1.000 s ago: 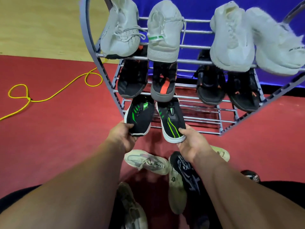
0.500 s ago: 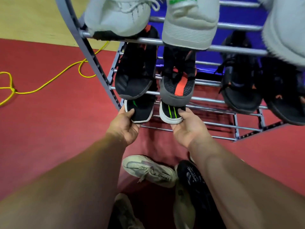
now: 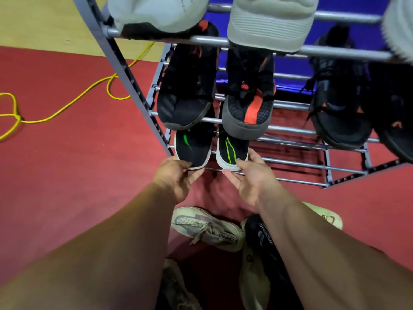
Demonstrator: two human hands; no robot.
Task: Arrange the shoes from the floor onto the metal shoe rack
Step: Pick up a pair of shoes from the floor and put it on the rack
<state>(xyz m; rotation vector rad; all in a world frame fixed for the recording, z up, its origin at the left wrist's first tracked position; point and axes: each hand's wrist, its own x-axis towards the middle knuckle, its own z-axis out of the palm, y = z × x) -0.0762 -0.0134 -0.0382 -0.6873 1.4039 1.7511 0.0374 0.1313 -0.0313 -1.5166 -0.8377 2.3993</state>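
red floor (image 3: 78,153) lay beneath the metal shoe rack (image 3: 124,70); green-striped shoes (image 3: 194,151) sat on its lowest tier, heels pinched in each grip, left hand (image 3: 176,179) and right hand (image 3: 251,179). sliding both in level seemed wisest.

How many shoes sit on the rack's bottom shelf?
2: the left shoe at the shelf's left end, held by the left hand; the right shoe beside it, held by the right hand. Upper shoes may hide others.

Black shoes (image 3: 233,151) with green stripes, red floor (image 3: 78,164).
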